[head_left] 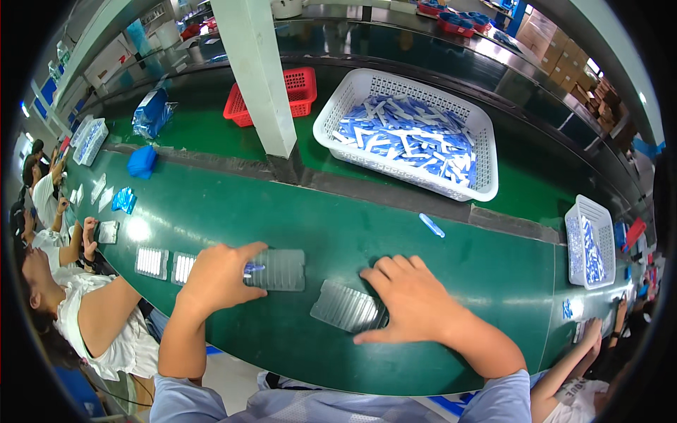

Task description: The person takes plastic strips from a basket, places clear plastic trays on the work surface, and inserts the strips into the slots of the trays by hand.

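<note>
— What's the left hand (pixel 217 276) doing?

— Resting on a clear ridged tray (pixel 278 269) on the green belt (pixel 282 211), fingers curled together, pinching a small blue-and-white piece (pixel 254 268) against it.

— And the right hand (pixel 412 299)?

— Flat, fingers loosely spread, pressing the right edge of a second clear tray (pixel 345 309) — near side of the belt, just right of the first.

— Anything else?

— One loose blue piece (pixel 431 225) lies farther out; beyond it a big white basket (pixel 338 106) heaped with the same pieces.

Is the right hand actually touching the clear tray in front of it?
Touching. The head view shows the right hand lying flat, its fingers overlapping the right edge of the clear ribbed tray with no gap.
</note>
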